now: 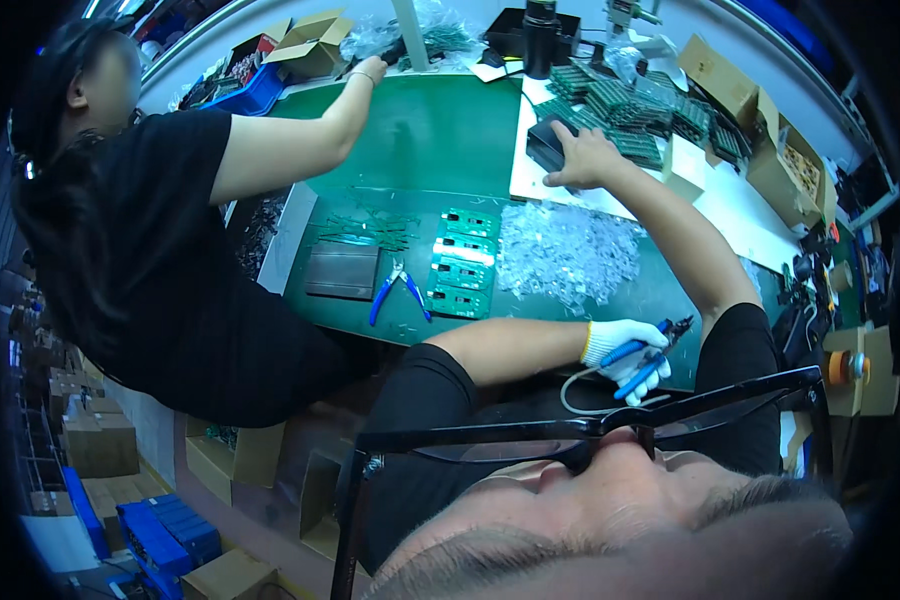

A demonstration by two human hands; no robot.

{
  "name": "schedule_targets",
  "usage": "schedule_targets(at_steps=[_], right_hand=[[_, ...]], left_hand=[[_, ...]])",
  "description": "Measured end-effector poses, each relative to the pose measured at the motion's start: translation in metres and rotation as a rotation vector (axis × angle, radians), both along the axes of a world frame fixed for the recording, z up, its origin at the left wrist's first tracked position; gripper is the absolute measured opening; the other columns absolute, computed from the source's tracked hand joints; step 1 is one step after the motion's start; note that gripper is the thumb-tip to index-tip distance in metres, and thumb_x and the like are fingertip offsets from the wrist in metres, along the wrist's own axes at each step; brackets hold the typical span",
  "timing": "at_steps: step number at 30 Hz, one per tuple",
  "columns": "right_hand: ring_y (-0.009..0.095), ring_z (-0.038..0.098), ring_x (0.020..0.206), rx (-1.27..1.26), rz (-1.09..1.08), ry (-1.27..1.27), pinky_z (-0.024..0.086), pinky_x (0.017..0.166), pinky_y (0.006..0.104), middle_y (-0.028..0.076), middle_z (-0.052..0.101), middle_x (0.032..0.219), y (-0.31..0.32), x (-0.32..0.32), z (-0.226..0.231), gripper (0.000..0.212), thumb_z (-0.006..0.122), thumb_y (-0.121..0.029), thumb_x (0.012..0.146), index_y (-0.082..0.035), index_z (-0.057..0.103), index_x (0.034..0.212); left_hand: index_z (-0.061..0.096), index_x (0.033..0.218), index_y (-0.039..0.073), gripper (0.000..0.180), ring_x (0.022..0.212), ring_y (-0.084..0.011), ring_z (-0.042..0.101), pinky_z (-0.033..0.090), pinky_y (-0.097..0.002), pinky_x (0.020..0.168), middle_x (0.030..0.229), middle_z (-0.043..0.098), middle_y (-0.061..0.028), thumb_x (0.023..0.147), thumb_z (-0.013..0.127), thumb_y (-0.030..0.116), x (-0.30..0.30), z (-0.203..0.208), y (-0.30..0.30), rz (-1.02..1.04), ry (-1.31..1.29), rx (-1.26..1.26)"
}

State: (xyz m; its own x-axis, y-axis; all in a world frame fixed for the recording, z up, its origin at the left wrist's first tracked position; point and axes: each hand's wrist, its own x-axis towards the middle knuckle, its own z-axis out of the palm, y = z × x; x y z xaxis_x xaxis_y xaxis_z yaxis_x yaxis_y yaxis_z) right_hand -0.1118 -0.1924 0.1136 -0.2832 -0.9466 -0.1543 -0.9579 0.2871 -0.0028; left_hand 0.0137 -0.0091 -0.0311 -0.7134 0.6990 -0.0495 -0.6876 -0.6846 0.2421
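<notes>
My left hand (628, 350), in a white glove, is closed around blue-handled cutters (650, 355) at the near edge of the green table (410, 130). My right hand (588, 158) is bare and reaches far forward. Its thumb and index finger sit at the right end of a dark flat block (545, 145) on white paper. A pile of small clear plastic pieces (570, 250) lies between my hands. Left of it stands a panel of green circuit boards (462, 262). Beside the panel lie open blue-handled pliers (400, 292) and a dark grey block (342, 270).
A co-worker (170, 240) in black stands at the left, one arm stretched over the table. Thin green strips (370, 228) lie near the grey block. Stacks of green boards (620, 105) fill the back right. A cardboard box (792, 170) and a blue bin (250, 92) flank the table.
</notes>
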Motion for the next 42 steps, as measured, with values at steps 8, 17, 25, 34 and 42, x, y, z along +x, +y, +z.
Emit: schedule_targets(at_steps=[8,17,25,34,42], right_hand=[[0.048,0.064,0.112,-0.209,0.035,-0.229,0.052,0.103,0.0502,0.03,0.064,0.118,-0.02,-0.021,-0.029,0.101,0.086,-0.035,0.068,-0.022,0.041,0.158],[0.045,0.057,0.124,-0.141,0.225,-0.395,0.047,0.105,0.0508,0.028,0.062,0.12,-0.053,0.036,0.01,0.094,0.087,-0.03,0.071,-0.014,0.045,0.154],[0.039,0.073,0.102,-0.315,0.263,-0.551,0.058,0.086,0.0471,0.024,0.072,0.113,-0.153,0.027,-0.015,0.094,0.092,-0.025,0.067,-0.011,0.051,0.151],[0.041,0.068,0.118,-0.476,0.091,-0.063,0.055,0.099,0.0491,0.022,0.071,0.118,-0.233,-0.028,-0.025,0.093,0.09,-0.038,0.069,-0.022,0.051,0.152],[0.033,0.068,0.121,-0.491,-0.049,-0.825,0.052,0.107,0.039,0.022,0.068,0.135,-0.242,-0.065,-0.059,0.104,0.098,-0.028,0.065,-0.006,0.05,0.154]], left_hand=[[0.069,0.093,0.0,0.043,0.078,-0.0333,0.074,0.062,-0.0453,0.078,0.093,0.074,-0.0222,0.097,0.064,0.042,-0.007,0.0,0.006,0.146,-0.172,-0.104],[0.073,0.095,0.001,0.038,0.064,-0.0211,0.067,0.056,-0.0327,0.061,0.085,0.075,-0.0133,0.096,0.067,0.038,-0.008,0.01,-0.005,0.24,-0.07,-0.189],[0.065,0.079,0.011,0.026,0.053,-0.0134,0.054,0.046,-0.0276,0.052,0.065,0.06,-0.0034,0.098,0.066,0.028,-0.008,0.018,-0.008,0.421,-0.187,-0.157],[0.068,0.084,0.01,0.021,0.061,-0.014,0.062,0.05,-0.0276,0.059,0.072,0.066,-0.0038,0.098,0.063,0.024,-0.025,-0.017,-0.005,0.394,-0.202,-0.006],[0.068,0.087,0.008,0.021,0.062,-0.0168,0.065,0.054,-0.0286,0.06,0.076,0.07,-0.0074,0.099,0.065,0.025,-0.018,0.0,-0.007,0.365,-0.188,-0.027]])
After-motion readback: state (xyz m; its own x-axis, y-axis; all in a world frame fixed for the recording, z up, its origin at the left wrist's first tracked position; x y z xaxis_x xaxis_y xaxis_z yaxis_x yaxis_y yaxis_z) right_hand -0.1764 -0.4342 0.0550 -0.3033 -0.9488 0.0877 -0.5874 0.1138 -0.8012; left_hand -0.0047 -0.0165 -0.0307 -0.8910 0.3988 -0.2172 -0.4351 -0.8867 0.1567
